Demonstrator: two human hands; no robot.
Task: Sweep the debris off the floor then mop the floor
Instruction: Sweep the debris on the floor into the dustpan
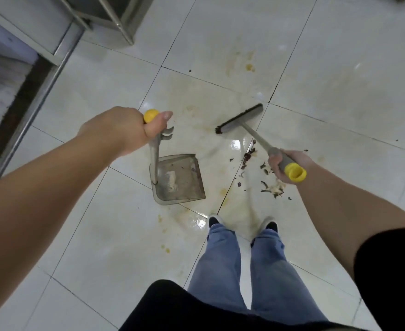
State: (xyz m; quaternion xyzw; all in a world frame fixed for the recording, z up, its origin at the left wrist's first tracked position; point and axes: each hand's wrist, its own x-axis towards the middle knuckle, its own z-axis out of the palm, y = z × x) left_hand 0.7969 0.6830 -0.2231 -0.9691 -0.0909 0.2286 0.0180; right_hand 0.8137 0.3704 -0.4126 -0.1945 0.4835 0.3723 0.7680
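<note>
My left hand (122, 129) grips the yellow-capped top of a grey long-handled dustpan (180, 179), which rests on the white tiled floor (101, 235) with a little pale debris inside. My right hand (286, 164) grips the grey and yellow handle of a broom; its dark-bristled broom head (241, 118) sits on the floor ahead, to the right of the pan. A patch of dark and pale debris (266, 177) lies on the tiles below my right hand, right of the dustpan.
Yellowish stains and wet glare (249, 66) spread over the tiles around the tools. A metal door frame (36, 101) runs along the left, and metal furniture legs (122, 27) stand at the top. My feet (242, 223) stand just behind the dustpan.
</note>
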